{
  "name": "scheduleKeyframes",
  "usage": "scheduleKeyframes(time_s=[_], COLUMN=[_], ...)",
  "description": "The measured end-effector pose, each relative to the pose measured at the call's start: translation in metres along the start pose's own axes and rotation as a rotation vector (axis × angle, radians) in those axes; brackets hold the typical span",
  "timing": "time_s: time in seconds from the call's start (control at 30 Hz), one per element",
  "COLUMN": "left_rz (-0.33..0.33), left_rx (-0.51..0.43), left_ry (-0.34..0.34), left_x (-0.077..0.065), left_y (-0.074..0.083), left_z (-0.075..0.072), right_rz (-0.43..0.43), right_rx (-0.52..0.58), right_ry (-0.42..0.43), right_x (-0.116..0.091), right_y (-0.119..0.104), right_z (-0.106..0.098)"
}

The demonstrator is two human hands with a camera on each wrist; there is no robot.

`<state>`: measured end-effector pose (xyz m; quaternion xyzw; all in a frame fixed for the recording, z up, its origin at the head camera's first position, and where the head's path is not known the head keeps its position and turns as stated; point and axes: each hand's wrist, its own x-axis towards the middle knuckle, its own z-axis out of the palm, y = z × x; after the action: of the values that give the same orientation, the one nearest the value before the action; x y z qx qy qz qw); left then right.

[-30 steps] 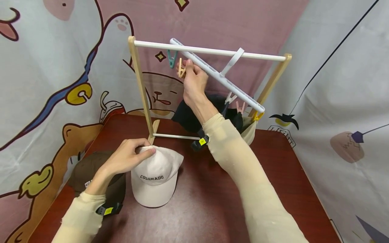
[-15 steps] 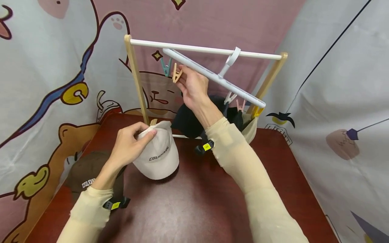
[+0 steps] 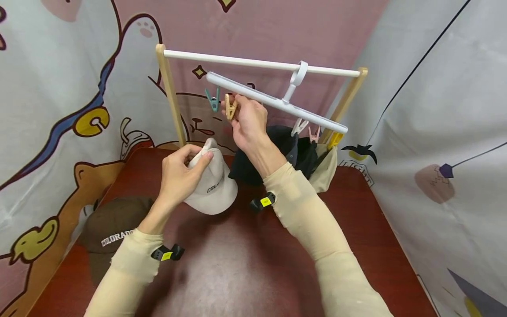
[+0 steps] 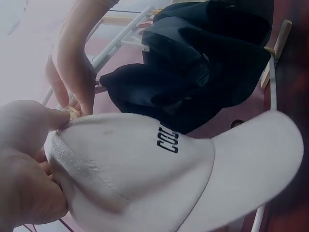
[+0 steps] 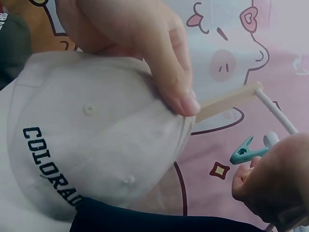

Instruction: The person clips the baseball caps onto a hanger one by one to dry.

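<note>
My left hand (image 3: 180, 174) pinches the top edge of a white baseball cap (image 3: 215, 182) lettered COLORADO. The cap hangs raised over the table, brim down, below the left part of a white clip hanger (image 3: 273, 100). Between the thumb and fingers of my right hand (image 3: 250, 121) is a peach clothespin (image 3: 230, 107) under the hanger bar. A teal clothespin (image 3: 212, 100) hangs just left of it. In the left wrist view, the cap's top edge (image 4: 72, 123) sits close to the right hand's fingertips. In the right wrist view, the left thumb (image 5: 186, 101) presses on the cap fabric.
The hanger hooks over the white rail (image 3: 237, 60) of a wooden stand. Dark caps (image 3: 283, 145) and a beige cap (image 3: 325, 169) hang from white, pink and yellow clips at its right. A brown cap (image 3: 115, 229) lies at the table's left.
My left hand has lifted the white cap off the table, up and to the right. The right hand has come down with the peach clothespin, and the hanger's left end has lowered.
</note>
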<state>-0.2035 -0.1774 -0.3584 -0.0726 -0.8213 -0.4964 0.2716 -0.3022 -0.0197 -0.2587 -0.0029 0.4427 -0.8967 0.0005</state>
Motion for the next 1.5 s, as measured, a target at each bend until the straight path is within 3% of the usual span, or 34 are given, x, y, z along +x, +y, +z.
scheduleKeyframes(time_s=[0.33,0.57,0.9,1.2,1.37,1.5], left_rz=[0.004,-0.003,-0.005,0.036,0.073,0.093], left_rx=[-0.012,-0.013,-0.007,0.010,0.019,0.013], left_ry=[-0.015,-0.021,-0.024,-0.021,0.007,0.044], left_x=[0.000,-0.001,0.000,0.003,0.009,0.014], left_y=[-0.001,-0.004,-0.007,-0.007,-0.005,-0.004], left_z=[0.002,0.002,0.002,0.002,0.005,0.014], right_rz=[-0.017,-0.040,-0.174,-0.263,-0.276,-0.255], right_rx=[-0.107,-0.219,-0.292,-0.544,-0.717,-0.920], right_ry=[-0.055,-0.035,-0.065,0.031,-0.001,-0.052], right_x=[-0.004,-0.010,-0.007,-0.006,-0.006,-0.009], right_y=[0.008,0.014,0.015,0.008,-0.002,-0.016], right_z=[0.003,0.009,0.007,0.004,-0.001,-0.006])
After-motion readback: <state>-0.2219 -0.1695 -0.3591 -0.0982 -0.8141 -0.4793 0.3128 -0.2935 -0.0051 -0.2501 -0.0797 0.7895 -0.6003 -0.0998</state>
